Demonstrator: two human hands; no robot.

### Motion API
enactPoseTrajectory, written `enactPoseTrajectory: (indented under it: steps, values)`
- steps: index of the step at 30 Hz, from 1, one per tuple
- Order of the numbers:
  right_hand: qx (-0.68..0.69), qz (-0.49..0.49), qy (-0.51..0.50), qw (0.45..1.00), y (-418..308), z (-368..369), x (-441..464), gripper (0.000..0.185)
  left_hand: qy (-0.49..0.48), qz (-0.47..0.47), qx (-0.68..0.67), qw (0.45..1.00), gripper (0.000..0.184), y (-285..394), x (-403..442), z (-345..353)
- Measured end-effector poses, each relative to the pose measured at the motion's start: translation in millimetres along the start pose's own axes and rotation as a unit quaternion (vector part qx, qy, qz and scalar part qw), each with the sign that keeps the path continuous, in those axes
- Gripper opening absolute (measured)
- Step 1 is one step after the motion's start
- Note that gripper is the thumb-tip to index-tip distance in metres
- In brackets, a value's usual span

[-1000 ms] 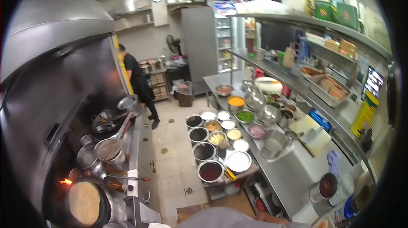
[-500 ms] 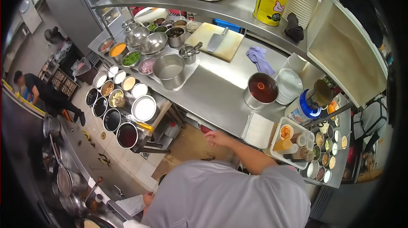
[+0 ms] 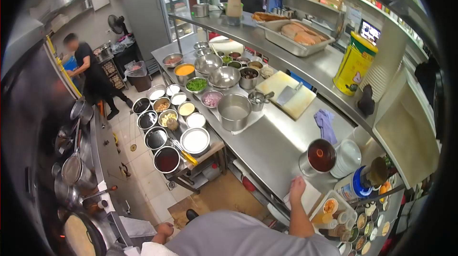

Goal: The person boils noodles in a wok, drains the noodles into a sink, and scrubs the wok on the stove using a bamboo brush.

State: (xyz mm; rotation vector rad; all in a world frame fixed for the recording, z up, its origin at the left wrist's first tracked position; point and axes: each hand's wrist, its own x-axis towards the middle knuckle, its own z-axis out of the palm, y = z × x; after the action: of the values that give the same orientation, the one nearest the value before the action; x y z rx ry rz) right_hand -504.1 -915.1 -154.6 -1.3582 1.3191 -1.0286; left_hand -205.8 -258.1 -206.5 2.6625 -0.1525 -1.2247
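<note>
Right hand (image 3: 297, 188) is by cloth (image 3: 311, 196), near counter edge (image 3: 263, 171).

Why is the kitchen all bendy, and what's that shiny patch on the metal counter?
In the head view, the steel shelf curves, probably from a wide lens, and the corners are black; the head view also shows light glaring off the metal counter near the cutting board, but the right hand isn't washed out.

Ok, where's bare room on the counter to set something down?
The widest bare patch of counter lies between the large steel pot and the pot of red liquid, from the cutting board towards the right hand. It's crowded around the stacked plates and white tub, and among the steel bowls.
</note>
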Motion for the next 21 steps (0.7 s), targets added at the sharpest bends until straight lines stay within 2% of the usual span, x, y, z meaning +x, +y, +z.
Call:
enactPoseTrajectory:
  steps: [1,3,5,6,7,9,10,12,13,15,17,19,21]
  values:
    - [-0.124,-0.073,-0.047,0.989,8,17,0,0.035,-0.009,0.019,0.021,1.0,0.039,-11,-7,9]
    - [-0.121,-0.081,-0.16,0.976,-9,57,-17,0.036,-0.009,0.031,0.025,0.999,0.04,-13,-13,25]
    - [-0.138,-0.113,-0.215,0.96,-27,71,-45,0.035,-0.045,0.093,0.101,0.99,0.038,-9,-16,25]
    - [-0.146,-0.163,-0.313,0.924,-40,117,-54,0.036,-0.007,0.103,0.123,0.987,0.035,-30,-28,63]
    - [-0.145,-0.174,-0.34,0.913,-51,128,-77,0.036,0.009,0.146,0.183,0.972,0.032,-45,-14,79]
    - [-0.229,-0.187,-0.469,0.832,-63,144,-89,0.033,0.022,0.084,0.091,0.992,0.026,-38,-18,98]
    - [-0.227,-0.19,-0.479,0.826,-57,150,-99,0.033,0.027,0.062,0.092,0.993,0.025,-41,-18,96]
    - [-0.335,-0.192,-0.563,0.731,-39,161,-112,0.032,0.034,0.028,0.076,0.996,0.026,-34,-37,84]
    - [-0.331,-0.19,-0.567,0.73,-10,160,-113,0.032,0.036,0.023,0.078,0.996,0.026,-38,-43,78]
    - [-0.386,-0.217,-0.632,0.636,89,143,-96,0.034,-0.033,0.067,0.188,0.979,0.029,-48,-53,80]
    - [-0.465,-0.196,-0.67,0.545,153,109,-75,0.036,-0.025,0.077,0.192,0.978,0.033,-59,-65,89]
    - [-0.641,-0.012,-0.637,0.428,233,79,-74,0.036,-0.04,-0.002,0.124,0.991,0.034,-65,-92,85]
    - [-0.636,0.005,-0.648,0.419,247,48,-63,0.035,-0.042,-0.022,0.115,0.992,0.036,-84,-86,98]
